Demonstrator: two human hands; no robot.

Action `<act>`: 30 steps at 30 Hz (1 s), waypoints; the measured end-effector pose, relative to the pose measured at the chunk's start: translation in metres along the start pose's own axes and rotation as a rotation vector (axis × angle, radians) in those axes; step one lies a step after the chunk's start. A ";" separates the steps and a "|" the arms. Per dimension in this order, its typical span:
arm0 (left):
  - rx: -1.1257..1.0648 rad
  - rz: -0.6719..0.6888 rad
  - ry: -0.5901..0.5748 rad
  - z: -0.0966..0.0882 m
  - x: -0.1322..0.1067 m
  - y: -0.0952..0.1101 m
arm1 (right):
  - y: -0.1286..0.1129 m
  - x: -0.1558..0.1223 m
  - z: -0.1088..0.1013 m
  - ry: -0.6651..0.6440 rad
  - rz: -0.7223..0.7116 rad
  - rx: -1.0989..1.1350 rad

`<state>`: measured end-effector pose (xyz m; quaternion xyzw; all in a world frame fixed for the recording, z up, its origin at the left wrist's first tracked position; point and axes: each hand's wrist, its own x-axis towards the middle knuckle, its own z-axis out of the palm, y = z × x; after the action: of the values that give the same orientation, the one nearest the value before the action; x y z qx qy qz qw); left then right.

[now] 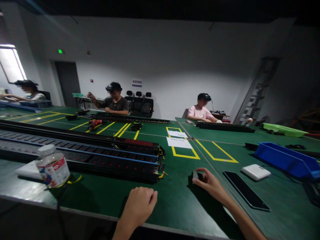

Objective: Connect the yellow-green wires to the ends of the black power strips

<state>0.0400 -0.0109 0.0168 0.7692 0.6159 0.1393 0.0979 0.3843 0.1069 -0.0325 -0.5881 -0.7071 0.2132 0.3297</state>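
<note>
My left hand [141,203] is curled into a fist near the front edge of the green table [175,196], and nothing shows in it. To its right, my right hand [210,183] grips a small dark grey block [196,176] between thumb and fingers, low over the table. What kind of part the block is, I cannot make out. Left of both hands lie long black rails [120,163] with blue strips, rows of red dots and loose wires at the near end. A phone [246,190] lies to the right of my right hand, beside a white case [256,172].
A jar [53,166] with a white lid stands front left. On the right are a blue bin [285,160] and a green tray [283,129]. A red drill [95,124] and paper labels [178,142] lie farther back. Several co-workers sit across the table.
</note>
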 end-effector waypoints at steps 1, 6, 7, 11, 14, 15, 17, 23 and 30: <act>0.001 -0.002 -0.003 0.000 0.000 0.000 | -0.001 -0.001 -0.001 -0.024 -0.012 -0.012; 0.013 -0.005 0.005 0.000 -0.001 0.001 | -0.014 -0.004 -0.004 -0.103 -0.072 -0.125; 0.014 -0.007 0.004 0.001 -0.001 0.001 | -0.016 -0.004 -0.004 -0.090 -0.081 -0.150; 0.007 -0.011 0.005 0.002 -0.001 0.000 | -0.013 0.003 -0.004 -0.107 -0.058 -0.197; 0.006 -0.008 0.008 0.003 -0.001 -0.001 | -0.014 0.009 -0.003 -0.122 -0.023 -0.234; 0.007 -0.006 0.011 0.003 -0.001 -0.001 | -0.018 0.011 -0.002 -0.102 -0.021 -0.251; 0.013 -0.004 0.016 0.003 -0.001 -0.001 | -0.033 0.013 0.005 -0.026 -0.051 -0.275; 0.025 -0.021 -0.010 0.001 0.000 0.000 | -0.108 0.023 0.039 -0.233 -0.348 -0.155; 0.022 -0.029 -0.007 0.001 0.000 -0.001 | -0.134 0.038 0.066 -0.390 -0.469 -0.074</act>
<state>0.0399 -0.0108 0.0152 0.7618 0.6279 0.1285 0.0937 0.2407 0.1206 0.0224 -0.3686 -0.8808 0.2143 0.2061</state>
